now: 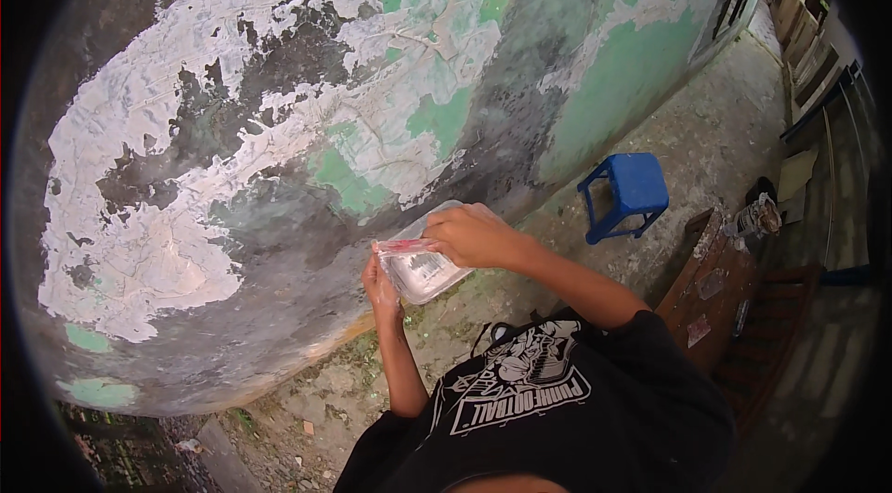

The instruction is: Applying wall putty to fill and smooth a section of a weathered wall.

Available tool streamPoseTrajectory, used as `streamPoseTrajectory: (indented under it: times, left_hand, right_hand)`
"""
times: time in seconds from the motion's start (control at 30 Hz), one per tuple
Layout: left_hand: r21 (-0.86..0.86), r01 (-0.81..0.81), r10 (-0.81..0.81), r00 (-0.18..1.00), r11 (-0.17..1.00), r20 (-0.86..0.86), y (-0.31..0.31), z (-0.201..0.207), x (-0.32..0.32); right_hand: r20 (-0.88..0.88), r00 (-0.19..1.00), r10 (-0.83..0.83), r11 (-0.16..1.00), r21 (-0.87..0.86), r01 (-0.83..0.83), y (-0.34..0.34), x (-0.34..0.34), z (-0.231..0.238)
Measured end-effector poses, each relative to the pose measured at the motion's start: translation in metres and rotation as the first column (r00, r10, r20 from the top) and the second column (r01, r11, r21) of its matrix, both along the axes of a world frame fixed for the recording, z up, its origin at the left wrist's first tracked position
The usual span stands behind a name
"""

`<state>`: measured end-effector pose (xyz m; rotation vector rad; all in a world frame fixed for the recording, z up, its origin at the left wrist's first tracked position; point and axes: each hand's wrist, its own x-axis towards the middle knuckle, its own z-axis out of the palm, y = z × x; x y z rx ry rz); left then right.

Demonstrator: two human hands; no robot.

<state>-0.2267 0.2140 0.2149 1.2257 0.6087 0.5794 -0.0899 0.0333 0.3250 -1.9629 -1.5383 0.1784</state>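
A clear plastic tub (429, 275) with whitish paste smeared inside is held in front of the wall. My left hand (379, 287) grips it at its left side, fingers upright along the edge. Over the tub's far right side reaches my right hand (469, 235), its fingers curled down and closed on a thin flat strip with a reddish edge (405, 246). The strip spans the top of the tub toward my left fingers; its exact kind cannot be made out. My right fingertips are partly hidden.
The wall (446, 112) carries rough white paste patches over green and dark grey. A blue plastic stool (636, 184) stands on the concrete floor to the right. Beyond my right arm is a brown wooden table (720, 284) with plastic scraps and a crumpled clear bag (757, 216).
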Motion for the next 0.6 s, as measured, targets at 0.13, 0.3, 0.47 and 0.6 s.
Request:
streamPoseTrajectory:
  times: [0.13,0.3,0.47,0.6]
  left_hand:
    - [0.039,-0.097,0.096,0.995,0.995,0.016,-0.015,0.001,0.009]
    - [-0.101,-0.106,0.112,0.992,0.989,0.057,-0.02,0.013,0.011]
    - [0.035,-0.066,0.068,0.997,0.997,-0.038,-0.021,0.016,0.014]
    - [-0.025,-0.101,0.099,0.993,0.995,-0.06,-0.021,0.009,0.009]
  right_hand:
    - [0.167,0.986,0.018,1.0,0.018,-0.022,-0.003,0.0,-0.007]
    - [0.145,0.989,-0.02,1.0,-0.018,0.023,-0.008,0.012,0.007]
    - [0.414,0.895,0.166,0.984,-0.132,-0.121,-0.004,0.009,-0.009]
    - [0.322,0.91,0.263,0.952,-0.24,-0.19,-0.008,0.01,-0.004]
